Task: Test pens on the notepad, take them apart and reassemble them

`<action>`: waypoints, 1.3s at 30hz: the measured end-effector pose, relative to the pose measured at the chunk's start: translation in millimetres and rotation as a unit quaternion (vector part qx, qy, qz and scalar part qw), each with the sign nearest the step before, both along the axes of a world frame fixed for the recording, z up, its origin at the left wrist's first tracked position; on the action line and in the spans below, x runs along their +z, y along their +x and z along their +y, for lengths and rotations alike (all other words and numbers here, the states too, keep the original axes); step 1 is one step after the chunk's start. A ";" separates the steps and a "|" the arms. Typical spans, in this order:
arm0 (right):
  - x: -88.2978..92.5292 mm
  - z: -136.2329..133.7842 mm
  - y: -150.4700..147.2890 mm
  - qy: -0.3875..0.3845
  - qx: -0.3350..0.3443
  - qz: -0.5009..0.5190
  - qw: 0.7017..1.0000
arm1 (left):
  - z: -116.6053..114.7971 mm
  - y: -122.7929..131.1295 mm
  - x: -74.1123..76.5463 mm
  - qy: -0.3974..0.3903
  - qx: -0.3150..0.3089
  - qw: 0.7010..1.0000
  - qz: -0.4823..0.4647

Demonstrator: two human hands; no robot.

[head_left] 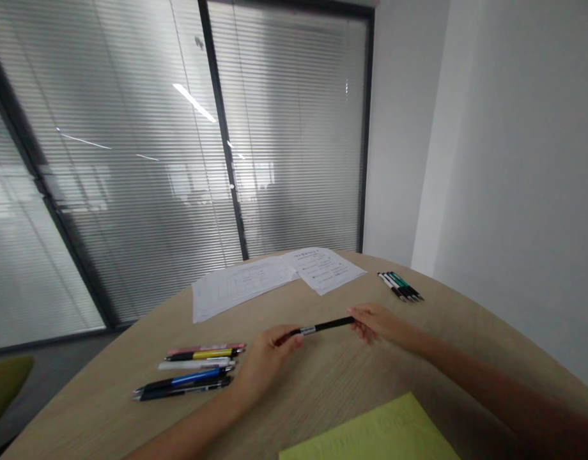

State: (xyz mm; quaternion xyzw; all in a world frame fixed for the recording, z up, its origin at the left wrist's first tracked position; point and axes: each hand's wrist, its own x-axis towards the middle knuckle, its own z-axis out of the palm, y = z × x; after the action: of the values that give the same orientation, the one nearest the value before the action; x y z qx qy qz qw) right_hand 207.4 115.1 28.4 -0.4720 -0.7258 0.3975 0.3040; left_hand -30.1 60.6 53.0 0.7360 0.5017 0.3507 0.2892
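A dark pen (328,324) with a pale label band is stretched between my two hands above the round wooden table (332,370). My left hand (268,358) grips its left end between thumb and fingers. The right end is pinched by the fingertips of my right hand (372,322). Just left of my left hand lies a group of pens: a yellow and black one (205,354), a white one (193,363), a blue one (191,378), plus pink and black ones.
Several green, white and black pens (400,287) lie side by side at the back right. Printed white sheets (243,284) spread along the far edge. A yellow paper (375,434) is at the near edge. Beyond the table stand blinds behind glass and a wall.
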 end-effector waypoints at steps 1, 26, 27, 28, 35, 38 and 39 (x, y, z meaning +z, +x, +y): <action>-3.9 4.3 2.4 -0.027 -0.011 0.020 0.999 | 3.8 -2.8 -2.2 -0.003 0.000 1.000 -0.015; -32.2 -0.1 -4.7 -0.003 -0.085 0.123 0.989 | 10.4 -6.3 -23.6 -0.108 -0.003 0.993 -0.051; -32.4 -0.2 -4.6 -0.004 -0.086 0.123 0.989 | 10.3 -6.5 -23.8 -0.109 -0.004 0.993 -0.052; -32.5 -0.3 -4.6 -0.005 -0.086 0.121 0.989 | 10.1 -6.5 -23.9 -0.109 -0.006 0.993 -0.054; -29.7 -3.1 -6.0 -0.005 -0.092 0.109 0.990 | 2.4 -1.1 -15.7 -0.117 -0.004 0.992 -0.039; -29.2 -3.3 -6.0 -0.005 -0.094 0.099 0.991 | -1.1 0.7 -12.0 -0.097 0.002 0.995 -0.013; -29.4 -3.1 -5.9 -0.004 -0.094 0.096 0.991 | -1.6 0.8 -11.4 -0.092 0.003 0.996 -0.009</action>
State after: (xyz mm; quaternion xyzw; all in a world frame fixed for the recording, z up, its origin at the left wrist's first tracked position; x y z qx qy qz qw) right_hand 201.5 112.0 -1.0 -0.4990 -0.6440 0.4133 0.4068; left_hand -29.4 59.0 41.5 0.7015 0.5319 0.3104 0.3587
